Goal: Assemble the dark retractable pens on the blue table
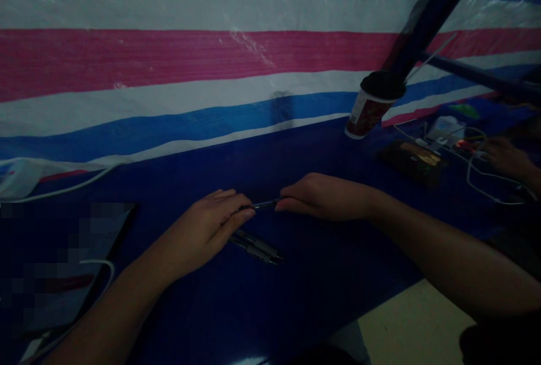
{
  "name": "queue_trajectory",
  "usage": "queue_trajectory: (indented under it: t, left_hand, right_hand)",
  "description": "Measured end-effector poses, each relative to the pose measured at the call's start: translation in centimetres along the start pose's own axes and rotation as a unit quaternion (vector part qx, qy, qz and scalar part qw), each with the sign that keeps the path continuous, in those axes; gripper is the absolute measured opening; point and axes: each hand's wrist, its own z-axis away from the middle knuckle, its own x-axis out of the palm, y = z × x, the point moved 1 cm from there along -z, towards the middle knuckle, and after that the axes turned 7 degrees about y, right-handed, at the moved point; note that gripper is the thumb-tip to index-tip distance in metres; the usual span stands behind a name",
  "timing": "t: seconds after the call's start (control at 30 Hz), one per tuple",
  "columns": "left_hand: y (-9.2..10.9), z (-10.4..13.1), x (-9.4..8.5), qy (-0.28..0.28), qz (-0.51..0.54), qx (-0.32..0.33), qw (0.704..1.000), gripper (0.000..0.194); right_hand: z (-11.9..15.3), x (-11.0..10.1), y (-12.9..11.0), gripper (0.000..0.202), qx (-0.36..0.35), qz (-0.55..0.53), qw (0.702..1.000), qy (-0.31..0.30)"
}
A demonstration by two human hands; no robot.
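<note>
A thin pen (265,205) is held level between my two hands above the blue table. My left hand (220,218) pinches its left end between thumb and fingers. The right end is in the closed fingers of my right hand (319,197). Only the pen's middle shows; both ends are hidden by my fingers. Just below my left hand, dark pens (257,248) lie side by side on the table, partly covered by that hand.
A lidded cup (368,107) with a straw stands at the back right, near a dark box (414,162) and white cables (471,170). Another person's hand (507,156) is at the far right. A tablet-like device (91,246) lies left, beside a cable. Striped sheeting (190,55) hangs behind.
</note>
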Motion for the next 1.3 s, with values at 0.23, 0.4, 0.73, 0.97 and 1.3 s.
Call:
queue_trajectory:
  t: [0.23, 0.4, 0.73, 0.97, 1.3]
  left_hand:
    - [-0.3, 0.1, -0.1, -0.034, 0.101, -0.132, 0.986, 0.053]
    - [-0.8, -0.3, 0.5, 0.036, 0.038, -0.092, 0.994, 0.042]
    - [-0.3, -0.4, 0.7, 0.061, 0.027, -0.098, 0.993, 0.04]
    - [-0.6, -0.1, 0.9, 0.064, 0.036, -0.109, 0.991, 0.041]
    - [-0.9, -0.2, 0.9, 0.075, 0.055, -0.112, 0.989, 0.041]
  right_hand:
    - [0.3, 0.0, -0.7, 0.031, -0.006, 0.13, 0.99, 0.053]
    - [0.2, 0.1, 0.1, 0.037, 0.052, 0.079, 0.991, 0.095]
    - [0.1, 0.2, 0.7, 0.024, 0.065, 0.028, 0.989, 0.13]
    - [0.1, 0.2, 0.9, 0.033, 0.077, -0.065, 0.979, 0.175]
    - [0.0, 0.3, 1.5, 0.026, 0.088, -0.178, 0.939, 0.281]
